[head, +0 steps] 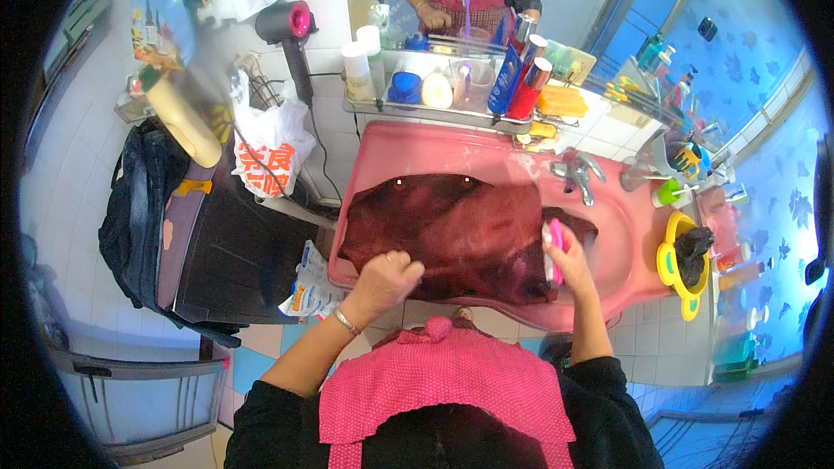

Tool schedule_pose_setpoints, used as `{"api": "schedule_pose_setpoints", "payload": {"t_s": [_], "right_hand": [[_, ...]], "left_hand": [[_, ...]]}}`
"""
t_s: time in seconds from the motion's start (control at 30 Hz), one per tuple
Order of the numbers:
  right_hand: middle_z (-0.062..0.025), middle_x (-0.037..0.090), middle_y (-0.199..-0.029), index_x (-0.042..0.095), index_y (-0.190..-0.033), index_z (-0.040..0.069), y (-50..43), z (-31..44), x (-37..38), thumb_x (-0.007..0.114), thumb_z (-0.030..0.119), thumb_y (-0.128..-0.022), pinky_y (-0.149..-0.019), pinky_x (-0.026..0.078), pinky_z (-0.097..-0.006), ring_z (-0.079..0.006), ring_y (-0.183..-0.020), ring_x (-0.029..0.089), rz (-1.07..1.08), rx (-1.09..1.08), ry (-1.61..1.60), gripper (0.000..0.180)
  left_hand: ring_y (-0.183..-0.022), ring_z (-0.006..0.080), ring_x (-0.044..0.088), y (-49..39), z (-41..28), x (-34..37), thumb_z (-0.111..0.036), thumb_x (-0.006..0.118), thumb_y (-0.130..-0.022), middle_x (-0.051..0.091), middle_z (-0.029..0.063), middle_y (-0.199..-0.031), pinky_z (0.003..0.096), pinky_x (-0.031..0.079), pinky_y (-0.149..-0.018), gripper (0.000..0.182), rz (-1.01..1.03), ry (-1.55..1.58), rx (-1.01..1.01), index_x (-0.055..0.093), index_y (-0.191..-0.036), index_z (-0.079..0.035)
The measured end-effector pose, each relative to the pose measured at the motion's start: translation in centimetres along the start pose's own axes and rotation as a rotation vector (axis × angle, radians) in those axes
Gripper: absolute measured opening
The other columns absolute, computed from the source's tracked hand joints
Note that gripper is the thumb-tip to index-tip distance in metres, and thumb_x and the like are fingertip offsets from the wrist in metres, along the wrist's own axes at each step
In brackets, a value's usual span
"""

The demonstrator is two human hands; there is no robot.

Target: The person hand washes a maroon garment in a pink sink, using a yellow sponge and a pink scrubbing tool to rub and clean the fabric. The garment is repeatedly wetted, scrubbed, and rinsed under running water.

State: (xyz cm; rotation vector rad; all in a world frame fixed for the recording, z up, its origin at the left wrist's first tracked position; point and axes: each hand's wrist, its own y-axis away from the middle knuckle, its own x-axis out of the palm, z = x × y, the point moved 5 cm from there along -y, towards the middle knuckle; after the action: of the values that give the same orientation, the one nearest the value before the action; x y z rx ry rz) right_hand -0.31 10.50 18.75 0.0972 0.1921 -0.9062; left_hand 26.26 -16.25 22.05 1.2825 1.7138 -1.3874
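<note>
A dark red cloth [449, 234], seemingly wet, lies spread over the flat side of a pink washbasin counter [443, 140]. Its right end droops into the basin's bowl. In my right hand [573, 260] is a pink scrubbing brush [556, 247] with pale bristles, held on edge at the cloth's right side. My left hand [389, 277] is curled into a fist at the cloth's near edge; whether fabric is caught inside the fingers is hidden. Beyond the bowl stands a chrome faucet [578, 172].
A glass shelf [436, 114] with bottles and cups runs below the mirror. Right of the bowl, a yellow basin [666, 260] holds a dark cloth. To the left are a black-topped appliance [241, 260], a detergent packet [309, 286], a white plastic bag [270, 137] and a hair dryer [290, 45].
</note>
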Motion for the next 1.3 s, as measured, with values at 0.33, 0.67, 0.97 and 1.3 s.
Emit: {"api": "schedule_pose_setpoints", "payload": {"t_s": [0.33, 0.67, 0.97, 1.3], "right_hand": [[-0.0181, 0.065, -0.094, 0.062, -0.125, 0.005, -0.6, 1.3, 11.3, 0.069, 0.028, -0.087, -0.078, 0.052, -0.043, -0.0345, -0.087, 0.063, -0.194, -0.295, 0.558, 0.044], [-0.0147, 0.059, -0.092, 0.062, -0.13, 0.034, -1.7, -2.8, 9.2, 0.06, 0.051, -0.091, -0.062, 0.049, -0.0473, -0.0333, -0.083, 0.061, -0.221, -0.167, 1.339, 0.042], [-0.0158, 0.057, -0.079, 0.065, -0.125, 0.026, 3.5, 1.8, 20.9, 0.069, 0.041, -0.083, -0.065, 0.049, -0.0506, -0.0359, -0.076, 0.06, 0.313, -0.626, 0.809, 0.045], [-0.022, 0.067, -0.102, 0.058, -0.134, 0.021, -0.9, 3.7, 13.5, 0.067, 0.052, -0.085, -0.075, 0.055, -0.0486, -0.0392, -0.085, 0.065, -0.262, -0.213, 0.876, 0.059]], "left_hand": [[-0.113, 0.0379, 0.054, -0.2, 2.1, 5.6, -0.021, 0.061, -0.092, 0.056, 0.021, -0.12, 0.0467, 0.044, -0.096, 0.047, -0.134, 0.01, -0.345, 0.053, -0.133, 0.001], [-0.132, 0.0395, 0.043, 1.7, 1.9, 10.2, -0.027, 0.057, -0.092, 0.049, 0.0241, -0.14, 0.0538, 0.028, -0.115, 0.061, 0.057, -0.173, -0.368, 0.043, -0.141, 0.007], [-0.133, 0.0385, 0.043, 1.6, 2.0, 10.4, -0.025, 0.057, -0.092, 0.05, 0.0231, -0.14, 0.0538, 0.027, -0.115, 0.061, 0.102, -0.23, -0.325, 0.042, -0.142, 0.006], [-0.134, 0.0387, 0.043, 1.8, 2.0, 10.4, -0.026, 0.058, -0.091, 0.05, 0.025, -0.139, 0.0529, 0.026, -0.116, 0.063, 0.073, -0.16, -0.346, 0.042, -0.142, 0.006]]}}
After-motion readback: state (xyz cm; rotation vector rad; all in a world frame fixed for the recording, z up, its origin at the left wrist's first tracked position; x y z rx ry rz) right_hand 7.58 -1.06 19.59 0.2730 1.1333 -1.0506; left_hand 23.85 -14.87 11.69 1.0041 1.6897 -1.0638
